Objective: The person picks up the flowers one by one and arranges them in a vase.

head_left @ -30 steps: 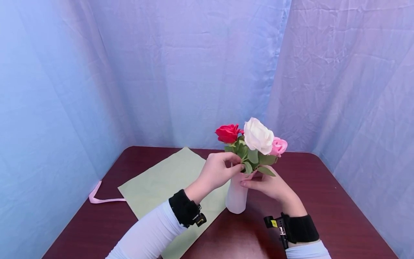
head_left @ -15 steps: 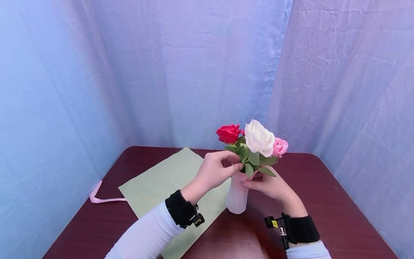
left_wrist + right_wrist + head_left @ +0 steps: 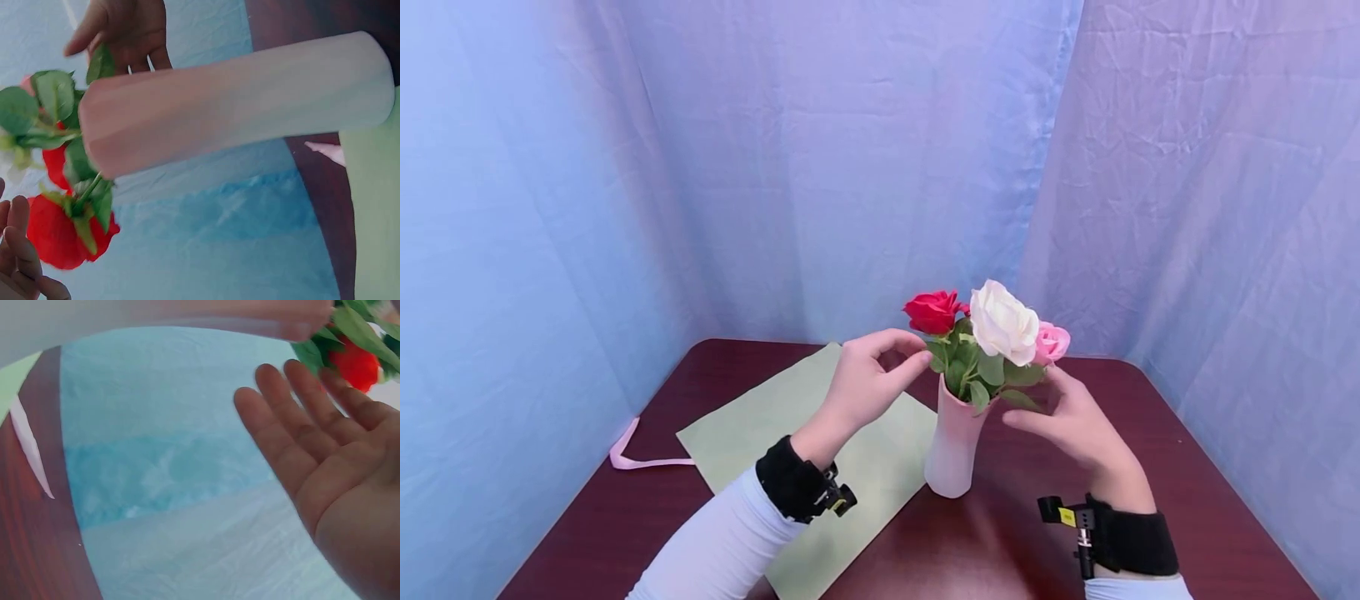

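Observation:
A pink-to-white vase (image 3: 953, 446) stands upright on the table, holding a white rose (image 3: 1002, 323), a red rose (image 3: 933, 312) and a pink rose (image 3: 1051, 342) with green leaves. My left hand (image 3: 871, 379) is left of the vase, its loosely bent fingertips beside the leaves under the red rose; it grips nothing. To the vase's right is my right hand (image 3: 1082, 421), apart from the vase wall, its fingers near the leaves below the pink rose. The right wrist view shows that hand (image 3: 337, 444) with fingers extended and nothing in them.
Pale green wrapping paper (image 3: 775, 425) lies flat on the dark red-brown table (image 3: 1195, 467), left of the vase and reaching close to its base. A pink ribbon (image 3: 647, 463) sticks out past the paper's left corner. Blue cloth (image 3: 880, 167) hangs around the table.
Both hands have come away from the vase: the left moved left and up from the stems and leaves, the right moved right off the vase's neck. The vase stays in place.

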{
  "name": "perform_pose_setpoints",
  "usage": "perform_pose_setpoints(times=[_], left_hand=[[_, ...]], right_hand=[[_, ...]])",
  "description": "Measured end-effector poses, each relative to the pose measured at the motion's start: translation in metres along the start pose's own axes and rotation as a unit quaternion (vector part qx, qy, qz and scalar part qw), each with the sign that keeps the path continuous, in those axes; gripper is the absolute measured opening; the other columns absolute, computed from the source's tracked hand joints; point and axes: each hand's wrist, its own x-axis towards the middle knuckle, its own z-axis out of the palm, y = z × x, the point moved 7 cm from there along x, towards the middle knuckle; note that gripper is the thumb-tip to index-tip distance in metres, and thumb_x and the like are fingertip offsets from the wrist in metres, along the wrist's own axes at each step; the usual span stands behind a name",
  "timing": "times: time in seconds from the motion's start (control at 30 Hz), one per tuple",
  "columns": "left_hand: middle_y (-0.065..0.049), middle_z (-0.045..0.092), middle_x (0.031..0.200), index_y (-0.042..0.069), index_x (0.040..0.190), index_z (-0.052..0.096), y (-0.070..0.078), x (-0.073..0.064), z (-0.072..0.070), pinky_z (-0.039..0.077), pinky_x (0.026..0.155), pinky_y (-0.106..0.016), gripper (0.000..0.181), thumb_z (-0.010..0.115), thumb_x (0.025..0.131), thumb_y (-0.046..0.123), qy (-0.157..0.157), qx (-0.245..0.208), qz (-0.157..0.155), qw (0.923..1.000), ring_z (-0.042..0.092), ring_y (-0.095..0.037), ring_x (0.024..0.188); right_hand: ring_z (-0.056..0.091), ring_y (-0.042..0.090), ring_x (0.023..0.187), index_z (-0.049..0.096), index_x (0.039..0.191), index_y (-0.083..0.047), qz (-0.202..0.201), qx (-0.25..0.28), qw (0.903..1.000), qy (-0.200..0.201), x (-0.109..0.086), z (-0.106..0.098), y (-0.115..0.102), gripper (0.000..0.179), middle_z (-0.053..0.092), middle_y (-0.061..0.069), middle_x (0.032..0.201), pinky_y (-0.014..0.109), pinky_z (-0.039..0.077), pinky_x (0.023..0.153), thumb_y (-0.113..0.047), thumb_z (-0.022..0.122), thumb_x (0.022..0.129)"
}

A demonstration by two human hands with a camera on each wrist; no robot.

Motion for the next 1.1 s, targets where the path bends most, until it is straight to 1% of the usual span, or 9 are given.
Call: perform_pose_setpoints(times=[0.13,0.27,0.33,0.43,0.57,0.7,0.83,0.93,1.1], left_hand=[[0.006,0.071,0.086,0.011,0.102,0.076,0.004,0.001,-0.018,0.047,0.052,-0.031,0.013,0.078,0.09,0.015,0.035,0.005,0.031,0.9989,0.054,-0.013,0.057],[0.002,0.072,0.091,0.009,0.104,0.076,0.009,0.0,-0.037,0.045,0.051,-0.031,0.014,0.078,0.09,0.013,0.07,0.017,0.066,0.9952,0.053,-0.014,0.057],[0.001,0.072,0.092,0.008,0.103,0.076,0.01,-0.002,-0.045,0.045,0.053,-0.033,0.013,0.077,0.09,0.012,0.085,0.027,0.084,0.9925,0.054,-0.014,0.06],[0.0,0.072,0.089,0.007,0.101,0.076,0.008,-0.005,-0.057,0.046,0.056,-0.034,0.011,0.077,0.09,0.008,0.104,0.038,0.104,0.9883,0.056,-0.015,0.065],[-0.002,0.071,0.087,0.006,0.098,0.077,0.001,-0.011,-0.071,0.045,0.061,-0.032,0.01,0.077,0.088,0.005,0.127,0.072,0.123,0.9816,0.056,-0.019,0.069],[-0.002,0.07,0.084,0.007,0.096,0.076,-0.011,-0.019,-0.083,0.044,0.066,-0.032,0.01,0.077,0.087,0.003,0.142,0.107,0.13,0.9755,0.057,-0.023,0.071],[-0.002,0.069,0.081,0.006,0.094,0.076,-0.025,-0.028,-0.096,0.042,0.073,-0.034,0.008,0.076,0.087,0.005,0.149,0.145,0.142,0.9677,0.058,-0.021,0.074],[-0.003,0.07,0.082,0.005,0.094,0.076,-0.033,-0.035,-0.105,0.042,0.075,-0.036,0.007,0.075,0.088,0.008,0.158,0.182,0.161,0.9571,0.059,-0.023,0.077],[-0.006,0.072,0.089,0.005,0.094,0.076,-0.046,-0.047,-0.119,0.042,0.075,-0.043,0.011,0.075,0.088,0.015,0.176,0.24,0.174,0.9387,0.063,-0.029,0.085]], right_hand=[[0.067,0.021,0.114,0.044,0.149,-0.001,-0.066,0.04,0.9967,0.026,-0.003,-0.012,-0.014,0.066,0.062,0.01,0.134,0.032,0.056,0.089,0.013,0.067,0.089],[0.062,0.021,0.118,0.048,0.145,0.004,-0.139,0.058,0.9835,0.1,-0.006,-0.027,-0.026,0.05,0.06,0.011,0.136,0.026,0.052,0.095,0.004,0.061,0.097],[0.062,0.02,0.116,0.051,0.14,0.01,-0.173,0.045,0.9731,0.145,-0.008,-0.035,-0.031,0.04,0.063,0.012,0.13,0.024,0.05,0.096,0.003,0.055,0.1],[0.064,0.016,0.11,0.055,0.131,0.016,-0.199,-0.03,0.9556,0.215,-0.013,-0.044,-0.035,0.031,0.067,0.01,0.123,0.022,0.048,0.096,0.006,0.047,0.102],[0.062,0.006,0.11,0.061,0.126,0.013,-0.18,-0.154,0.9301,0.281,-0.019,-0.053,-0.037,0.028,0.067,0.014,0.12,0.016,0.044,0.095,0.004,0.051,0.101],[0.056,-0.003,0.113,0.067,0.127,0.002,-0.152,-0.244,0.9071,0.307,-0.024,-0.061,-0.036,0.03,0.065,0.018,0.123,0.013,0.039,0.096,-0.006,0.064,0.098],[0.055,0.004,0.12,0.069,0.128,-0.004,-0.154,-0.298,0.8873,0.316,-0.027,-0.068,-0.035,0.036,0.066,0.016,0.127,0.015,0.035,0.102,-0.014,0.071,0.094],[0.052,0.022,0.131,0.067,0.13,-0.003,-0.153,-0.324,0.8822,0.306,-0.028,-0.072,-0.032,0.042,0.063,0.018,0.132,0.022,0.032,0.111,-0.018,0.074,0.092],[0.037,0.039,0.143,0.059,0.14,-0.003,-0.092,-0.353,0.8895,0.276,-0.029,-0.078,-0.017,0.054,0.052,0.022,0.146,0.051,0.025,0.119,-0.024,0.074,0.092]])
